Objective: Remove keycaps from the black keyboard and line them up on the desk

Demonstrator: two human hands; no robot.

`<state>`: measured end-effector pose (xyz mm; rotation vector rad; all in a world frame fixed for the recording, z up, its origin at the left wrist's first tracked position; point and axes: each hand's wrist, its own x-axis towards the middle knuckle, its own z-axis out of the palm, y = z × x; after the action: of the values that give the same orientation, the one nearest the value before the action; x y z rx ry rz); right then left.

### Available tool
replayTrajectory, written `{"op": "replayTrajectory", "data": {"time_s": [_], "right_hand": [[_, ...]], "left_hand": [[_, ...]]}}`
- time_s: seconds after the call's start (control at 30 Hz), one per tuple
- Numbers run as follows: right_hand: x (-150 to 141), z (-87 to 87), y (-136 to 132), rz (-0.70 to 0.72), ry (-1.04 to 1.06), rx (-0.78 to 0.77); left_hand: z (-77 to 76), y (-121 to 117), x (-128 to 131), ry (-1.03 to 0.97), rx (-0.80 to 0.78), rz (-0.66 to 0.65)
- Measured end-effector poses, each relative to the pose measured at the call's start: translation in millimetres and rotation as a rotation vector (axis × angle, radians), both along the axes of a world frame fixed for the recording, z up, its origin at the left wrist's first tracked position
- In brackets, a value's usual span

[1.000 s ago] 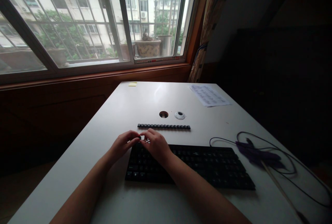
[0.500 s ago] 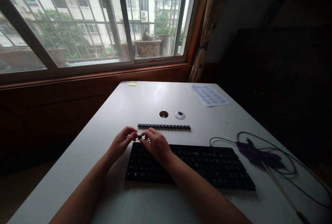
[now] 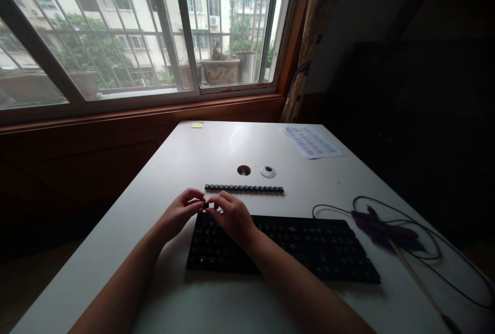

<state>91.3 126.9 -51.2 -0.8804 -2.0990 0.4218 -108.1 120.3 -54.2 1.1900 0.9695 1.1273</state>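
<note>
Just above the top-left corner of a black keyboard (image 3: 301, 246), both hands meet at a small black keycap (image 3: 205, 205). My left hand (image 3: 181, 213) pinches it from the left between thumb and fingertips. From the right, my right hand (image 3: 232, 215) has its thumb and fingers closed at the keycap's other side. A thin pale thing shows under the right fingers, too small to make out. My right hand and forearm cover part of the keyboard. Beyond the hands lies a straight row of black keycaps (image 3: 244, 188).
Behind the row are a round hole (image 3: 244, 170) in the white table (image 3: 162, 169) and its white cover (image 3: 268, 171). Printed paper (image 3: 313, 142) and a yellow note (image 3: 197, 124) lie farther back. A purple cloth (image 3: 386, 231), a black cable (image 3: 436, 236) and a thin stick (image 3: 417, 282) lie right.
The keycap has shifted slightly left and turned a little between my fingers. Both hands stay in nearly the same place; the keyboard and the keycap row look unchanged.
</note>
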Motion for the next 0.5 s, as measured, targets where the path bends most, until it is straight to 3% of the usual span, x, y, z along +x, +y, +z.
{"op": "replayTrajectory", "data": {"time_s": [0.5], "right_hand": [[0.5, 1.5, -1.2, 0.021, 0.019, 0.018]], "left_hand": [[3.0, -0.2, -1.1, -0.109, -0.066, -0.059]]}}
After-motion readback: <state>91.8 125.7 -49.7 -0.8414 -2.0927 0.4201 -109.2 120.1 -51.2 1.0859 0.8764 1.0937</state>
